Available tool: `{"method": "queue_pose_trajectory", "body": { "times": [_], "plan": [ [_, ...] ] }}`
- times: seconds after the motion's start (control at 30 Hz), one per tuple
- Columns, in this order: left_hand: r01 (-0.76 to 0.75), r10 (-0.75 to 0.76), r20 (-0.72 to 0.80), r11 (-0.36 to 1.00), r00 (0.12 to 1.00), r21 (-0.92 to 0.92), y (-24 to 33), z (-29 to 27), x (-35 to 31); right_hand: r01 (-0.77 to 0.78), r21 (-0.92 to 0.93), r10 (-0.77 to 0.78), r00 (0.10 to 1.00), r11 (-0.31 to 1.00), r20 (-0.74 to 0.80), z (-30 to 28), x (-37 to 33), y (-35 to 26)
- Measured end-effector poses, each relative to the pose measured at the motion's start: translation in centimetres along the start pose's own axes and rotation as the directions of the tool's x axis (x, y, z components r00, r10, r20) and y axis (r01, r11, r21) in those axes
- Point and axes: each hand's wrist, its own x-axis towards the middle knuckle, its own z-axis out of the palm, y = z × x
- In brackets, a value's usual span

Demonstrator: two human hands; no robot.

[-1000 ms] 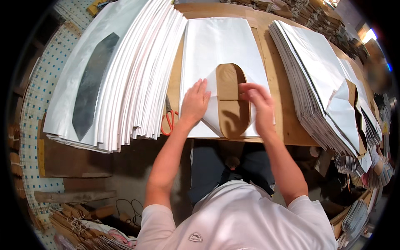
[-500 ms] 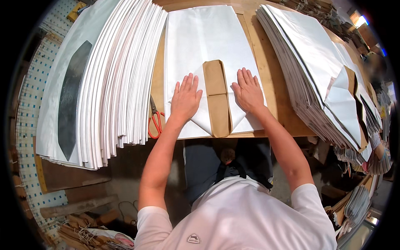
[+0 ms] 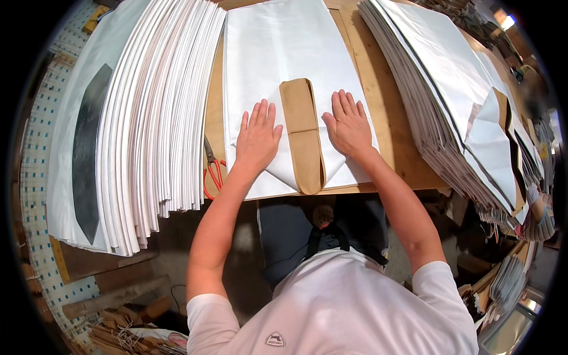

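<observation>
A large white paper bag (image 3: 284, 44) lies flat in front of me, its near end folded into a bottom with slanting flaps. Along the middle of that end runs a brown paper panel (image 3: 303, 145), creased across its centre. My left hand (image 3: 258, 137) is open and rests palm down on the white paper left of the panel. On the panel's other side, my right hand (image 3: 349, 125) also lies flat, fingers stretched out and pointing away from me. Neither hand holds anything. Scissors with red handles (image 3: 213, 176) lie on the table beside my left wrist.
A tall stack of white paper bags (image 3: 163, 112) fans out on the left, with a dark pointed plate (image 3: 90, 157) on its top sheet. Another stack of white bags (image 3: 423, 71) stands at the right, some with folded ends. The wooden table (image 3: 387, 106) shows between them.
Both hands stay flat on the bag beside the brown panel, with hardly any shift against it. The whole view has moved slightly.
</observation>
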Motion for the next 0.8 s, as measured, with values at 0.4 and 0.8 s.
{"method": "queue_pose_trajectory", "body": {
  "times": [0.4, 0.8],
  "plan": [
    [-0.382, 0.395, 0.06, 0.91, 0.917, -0.163, 2.2, -0.9, 3.3, 0.07, -0.055, -0.071, 0.997, 0.996, -0.026, 0.1, -0.2, 0.4],
    [-0.502, 0.527, 0.121, 0.845, 0.841, -0.186, 2.4, -1.1, 3.9, 0.052, -0.019, -0.053, 0.998, 0.998, -0.022, -0.4, -0.3, -0.2]
  ]
}}
